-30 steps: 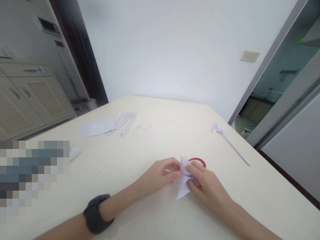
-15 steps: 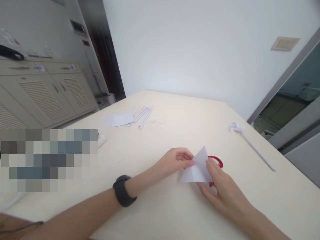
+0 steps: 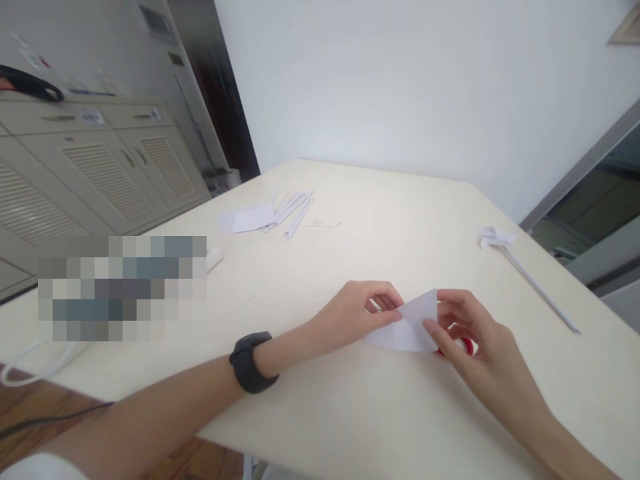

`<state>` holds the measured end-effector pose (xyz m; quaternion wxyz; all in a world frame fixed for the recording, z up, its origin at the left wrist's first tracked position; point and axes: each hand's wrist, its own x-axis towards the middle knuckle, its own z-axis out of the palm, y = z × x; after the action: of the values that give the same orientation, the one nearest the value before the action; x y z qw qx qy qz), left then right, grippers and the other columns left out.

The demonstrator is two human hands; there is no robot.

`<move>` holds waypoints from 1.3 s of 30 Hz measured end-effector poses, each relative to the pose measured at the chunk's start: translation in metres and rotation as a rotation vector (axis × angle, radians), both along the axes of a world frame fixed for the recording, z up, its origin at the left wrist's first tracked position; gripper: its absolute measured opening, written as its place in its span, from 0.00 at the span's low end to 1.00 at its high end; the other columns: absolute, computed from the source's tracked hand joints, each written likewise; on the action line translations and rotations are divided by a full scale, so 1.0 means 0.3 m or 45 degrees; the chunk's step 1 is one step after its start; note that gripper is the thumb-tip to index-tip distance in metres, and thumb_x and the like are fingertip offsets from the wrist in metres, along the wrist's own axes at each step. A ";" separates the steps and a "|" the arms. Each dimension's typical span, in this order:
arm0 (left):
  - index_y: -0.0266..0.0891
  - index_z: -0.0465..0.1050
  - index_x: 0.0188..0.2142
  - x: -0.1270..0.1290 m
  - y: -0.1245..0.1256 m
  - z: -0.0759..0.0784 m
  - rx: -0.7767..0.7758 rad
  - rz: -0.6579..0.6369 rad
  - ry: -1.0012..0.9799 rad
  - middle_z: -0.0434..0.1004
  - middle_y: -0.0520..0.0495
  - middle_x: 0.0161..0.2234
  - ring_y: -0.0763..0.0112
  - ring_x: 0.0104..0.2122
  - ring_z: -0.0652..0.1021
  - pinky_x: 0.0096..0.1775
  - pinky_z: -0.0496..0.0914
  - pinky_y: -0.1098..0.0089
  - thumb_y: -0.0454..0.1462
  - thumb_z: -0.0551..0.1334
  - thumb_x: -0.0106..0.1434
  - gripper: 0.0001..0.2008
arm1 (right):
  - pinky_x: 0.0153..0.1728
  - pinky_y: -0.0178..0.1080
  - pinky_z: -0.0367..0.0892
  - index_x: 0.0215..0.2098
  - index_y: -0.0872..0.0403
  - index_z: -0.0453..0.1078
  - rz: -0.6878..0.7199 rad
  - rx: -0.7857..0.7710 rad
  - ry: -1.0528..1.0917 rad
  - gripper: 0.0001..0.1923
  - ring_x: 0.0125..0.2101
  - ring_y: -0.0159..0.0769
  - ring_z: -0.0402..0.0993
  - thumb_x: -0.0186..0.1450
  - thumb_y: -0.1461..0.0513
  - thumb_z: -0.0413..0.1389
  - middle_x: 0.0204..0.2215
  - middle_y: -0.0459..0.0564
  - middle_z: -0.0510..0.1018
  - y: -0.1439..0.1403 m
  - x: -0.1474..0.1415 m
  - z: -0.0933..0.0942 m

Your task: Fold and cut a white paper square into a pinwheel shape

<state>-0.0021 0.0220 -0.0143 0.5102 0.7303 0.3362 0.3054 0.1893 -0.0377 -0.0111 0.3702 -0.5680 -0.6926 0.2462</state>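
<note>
Above the near part of one pale cream table (image 3: 380, 413), I have two bare hands on my feed, left hand (image 3: 367, 308) and right hand (image 3: 483, 337); one folded white paper triangle (image 3: 413, 331) sits between them, its peak up at the right, its lower edge just over the tabletop. Left: thumb and index finger pinched narrow on the paper's left part, other fingers curled; right: thumb on the front face near the right edge, index fingertip up by the peak, so I log it as holding that edge; how firmly, I cannot tell. One black wristwatch (image 3: 249, 365) on the left wrist (image 3: 280, 350); one red loop-shaped handle (image 3: 469, 347), partly hidden by the right hand.

Farther off, left of centre, I count one stack of white paper sheets (image 3: 254, 217), number of sheets unclear; touching it, one bunch of thin white rolled-paper sticks (image 3: 299, 217), several, too overlapped to number; a few small pale scraps (image 3: 325, 223) just to their right. At far right, one white paper pinwheel (image 3: 495, 238) on one white paper stick (image 3: 543, 288), lying down; at left, one pixelated patch (image 3: 123, 287), contents unreadable; one white cable (image 3: 23, 381) loops near it; beyond, one beige cabinet (image 3: 100, 153), three louvred panels in view.
</note>
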 end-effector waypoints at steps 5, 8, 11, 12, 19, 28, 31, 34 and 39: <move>0.38 0.73 0.34 0.002 -0.012 0.018 0.138 0.018 0.018 0.75 0.49 0.36 0.70 0.37 0.74 0.40 0.67 0.70 0.37 0.59 0.61 0.06 | 0.22 0.33 0.64 0.33 0.52 0.65 0.058 -0.146 -0.012 0.05 0.25 0.32 0.70 0.65 0.59 0.51 0.27 0.45 0.73 0.007 0.014 0.006; 0.37 0.72 0.33 0.001 -0.009 0.016 0.056 0.040 -0.012 0.75 0.48 0.35 0.70 0.35 0.74 0.37 0.67 0.71 0.40 0.59 0.61 0.08 | 0.26 0.34 0.67 0.34 0.53 0.67 0.149 -0.269 0.081 0.05 0.27 0.33 0.71 0.64 0.60 0.51 0.30 0.46 0.73 0.019 0.013 -0.002; 0.38 0.72 0.33 0.001 -0.002 0.010 -0.016 0.029 -0.006 0.74 0.49 0.33 0.71 0.33 0.74 0.33 0.66 0.73 0.39 0.59 0.60 0.07 | 0.26 0.33 0.66 0.32 0.54 0.67 0.245 -0.395 0.148 0.05 0.27 0.32 0.70 0.64 0.62 0.51 0.27 0.45 0.71 0.031 0.011 -0.010; 0.38 0.72 0.33 0.001 0.000 0.008 -0.020 0.026 0.002 0.74 0.49 0.32 0.71 0.32 0.74 0.32 0.66 0.73 0.39 0.59 0.60 0.06 | 0.26 0.33 0.66 0.31 0.55 0.68 0.263 -0.426 0.178 0.05 0.27 0.32 0.70 0.64 0.62 0.52 0.26 0.45 0.71 0.033 0.010 -0.012; 0.39 0.72 0.33 -0.005 0.007 -0.005 -0.082 0.009 0.056 0.75 0.50 0.30 0.70 0.31 0.74 0.32 0.66 0.72 0.41 0.60 0.59 0.08 | 0.25 0.35 0.64 0.32 0.56 0.68 0.186 -0.536 0.274 0.08 0.25 0.34 0.70 0.64 0.59 0.52 0.23 0.46 0.71 0.030 0.007 -0.011; 0.38 0.72 0.34 -0.005 0.008 0.025 -0.173 -0.125 0.041 0.74 0.51 0.31 0.72 0.33 0.74 0.35 0.66 0.73 0.37 0.61 0.58 0.05 | 0.24 0.33 0.62 0.32 0.56 0.69 0.235 -0.577 0.465 0.08 0.24 0.29 0.66 0.62 0.58 0.54 0.26 0.45 0.69 0.032 0.000 0.013; 0.39 0.72 0.33 -0.008 0.007 0.022 -0.193 -0.125 0.063 0.74 0.51 0.30 0.72 0.33 0.74 0.33 0.66 0.74 0.38 0.62 0.58 0.05 | 0.24 0.32 0.62 0.32 0.56 0.68 0.186 -0.572 0.535 0.09 0.24 0.29 0.66 0.61 0.57 0.55 0.26 0.45 0.69 0.033 0.003 0.020; 0.40 0.71 0.36 -0.009 0.004 0.011 -0.242 -0.201 0.049 0.75 0.50 0.32 0.69 0.33 0.75 0.33 0.66 0.72 0.38 0.63 0.57 0.08 | 0.23 0.31 0.62 0.32 0.55 0.68 0.102 -0.543 0.560 0.10 0.25 0.30 0.65 0.60 0.56 0.56 0.26 0.45 0.69 0.034 0.004 0.029; 0.39 0.71 0.36 -0.008 0.002 0.010 -0.294 -0.268 -0.022 0.76 0.49 0.36 0.67 0.37 0.76 0.37 0.68 0.70 0.34 0.61 0.57 0.06 | 0.24 0.31 0.64 0.33 0.55 0.68 0.093 -0.527 0.526 0.10 0.28 0.32 0.67 0.60 0.56 0.55 0.32 0.48 0.70 0.031 -0.002 0.038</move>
<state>-0.0046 0.0226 -0.0113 0.6228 0.6954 0.2862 0.2158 0.1888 -0.0283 0.0003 0.3706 -0.5439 -0.5576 0.5058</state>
